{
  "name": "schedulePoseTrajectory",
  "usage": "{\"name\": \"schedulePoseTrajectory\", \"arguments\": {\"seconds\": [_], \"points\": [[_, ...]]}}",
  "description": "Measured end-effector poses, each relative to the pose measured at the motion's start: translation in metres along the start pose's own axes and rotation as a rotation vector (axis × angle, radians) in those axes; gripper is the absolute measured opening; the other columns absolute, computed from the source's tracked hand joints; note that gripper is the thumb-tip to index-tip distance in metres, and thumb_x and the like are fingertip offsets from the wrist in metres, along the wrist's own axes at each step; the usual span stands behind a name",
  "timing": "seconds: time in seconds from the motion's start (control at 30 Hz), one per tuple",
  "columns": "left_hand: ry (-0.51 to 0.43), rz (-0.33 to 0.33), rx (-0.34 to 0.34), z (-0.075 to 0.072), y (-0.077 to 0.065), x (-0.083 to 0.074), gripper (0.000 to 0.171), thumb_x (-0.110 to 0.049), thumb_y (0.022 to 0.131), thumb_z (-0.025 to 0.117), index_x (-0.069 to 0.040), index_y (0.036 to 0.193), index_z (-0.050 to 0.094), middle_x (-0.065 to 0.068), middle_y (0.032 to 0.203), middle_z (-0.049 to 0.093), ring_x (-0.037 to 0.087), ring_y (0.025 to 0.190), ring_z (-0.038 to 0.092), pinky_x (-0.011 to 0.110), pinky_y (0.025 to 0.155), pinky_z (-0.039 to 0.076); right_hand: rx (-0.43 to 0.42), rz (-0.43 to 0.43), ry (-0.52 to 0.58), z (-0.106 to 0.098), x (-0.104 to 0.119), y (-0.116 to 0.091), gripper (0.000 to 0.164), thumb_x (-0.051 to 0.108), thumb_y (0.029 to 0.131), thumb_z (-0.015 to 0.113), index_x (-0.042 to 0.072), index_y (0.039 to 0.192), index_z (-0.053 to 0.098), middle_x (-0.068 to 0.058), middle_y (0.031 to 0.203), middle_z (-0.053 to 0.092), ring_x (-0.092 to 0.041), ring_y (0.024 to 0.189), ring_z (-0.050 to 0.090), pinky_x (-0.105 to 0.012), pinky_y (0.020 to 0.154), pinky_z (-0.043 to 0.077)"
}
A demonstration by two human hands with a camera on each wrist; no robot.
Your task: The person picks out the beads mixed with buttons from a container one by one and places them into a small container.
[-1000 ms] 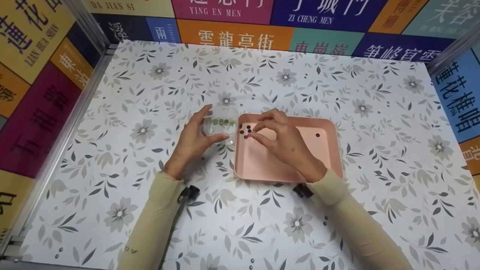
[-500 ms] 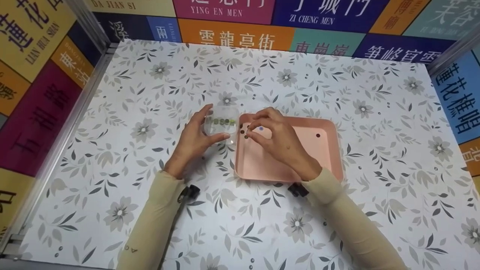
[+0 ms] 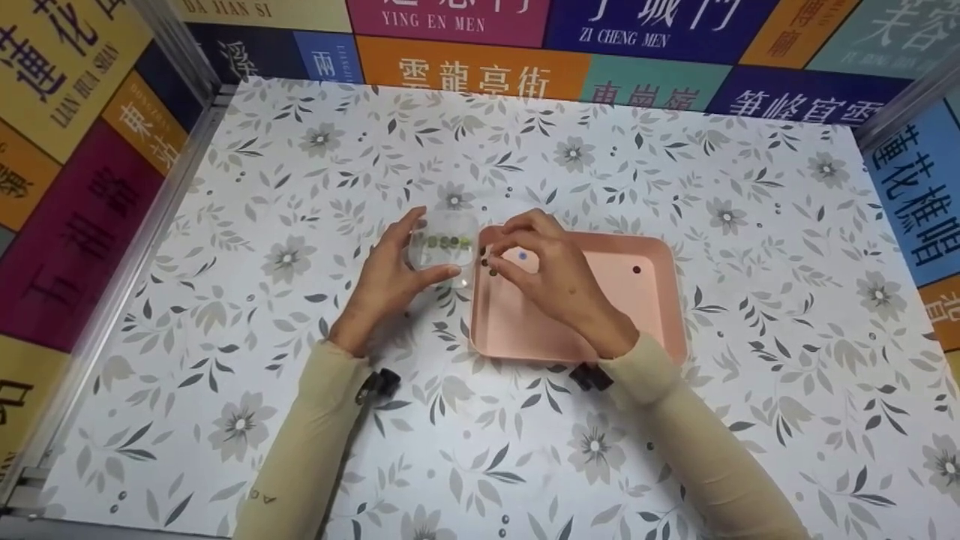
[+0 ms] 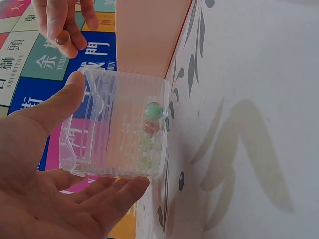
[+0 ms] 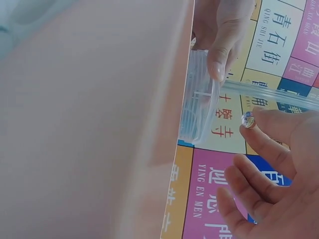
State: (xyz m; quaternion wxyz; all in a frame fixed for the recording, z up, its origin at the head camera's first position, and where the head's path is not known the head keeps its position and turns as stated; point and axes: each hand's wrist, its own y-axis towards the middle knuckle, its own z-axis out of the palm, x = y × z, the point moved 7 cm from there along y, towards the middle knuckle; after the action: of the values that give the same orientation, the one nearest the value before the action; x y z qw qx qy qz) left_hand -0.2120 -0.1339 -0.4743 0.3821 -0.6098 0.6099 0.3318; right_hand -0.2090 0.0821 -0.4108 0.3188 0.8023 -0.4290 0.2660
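Note:
My left hand (image 3: 382, 289) grips a clear plastic box (image 4: 107, 122) between thumb and fingers. Inside the box, a row of glass marbles (image 4: 153, 112), greenish and reddish, lies along its bottom. My right hand (image 3: 570, 289) pinches one small glass marble (image 5: 247, 119) between thumb and index finger, its other fingers loosely bent. That hand is over the left side of a pink tray (image 3: 555, 330), its fingertips a short way right of the box. Several dark marbles (image 3: 484, 262) sit at the tray's left edge, partly behind the fingertips. A blue marble (image 3: 523, 256) shows through the gap between thumb and index.
One dark marble (image 3: 636, 269) lies alone on the tray's right side. The table (image 3: 187, 300) has a floral cover. Panels with printed characters (image 3: 472, 71) stand along its back and sides.
My right hand has picked a marble from the group in the tray and shifted slightly left toward the box. The blue marble has come into view. The left hand has stayed in place.

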Motion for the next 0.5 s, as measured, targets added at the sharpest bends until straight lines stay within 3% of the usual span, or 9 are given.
{"name": "schedulePoseTrajectory", "arguments": {"seconds": [0.5], "points": [[-0.008,0.017,-0.010,-0.0005,0.0001,-0.0002,0.103,-0.034,0.080,0.092,-0.017,0.163,0.034,0.016,0.157,0.048,0.035,0.144,0.050,0.047,0.119,0.043,-0.003,-0.008,0.019,0.0102,0.0007,0.0072,0.013,0.023,0.095,0.078,0.013,0.104,0.081,-0.002,0.119,0.066,-0.017,0.121,0.062,-0.037,0.105,0.052]]}}
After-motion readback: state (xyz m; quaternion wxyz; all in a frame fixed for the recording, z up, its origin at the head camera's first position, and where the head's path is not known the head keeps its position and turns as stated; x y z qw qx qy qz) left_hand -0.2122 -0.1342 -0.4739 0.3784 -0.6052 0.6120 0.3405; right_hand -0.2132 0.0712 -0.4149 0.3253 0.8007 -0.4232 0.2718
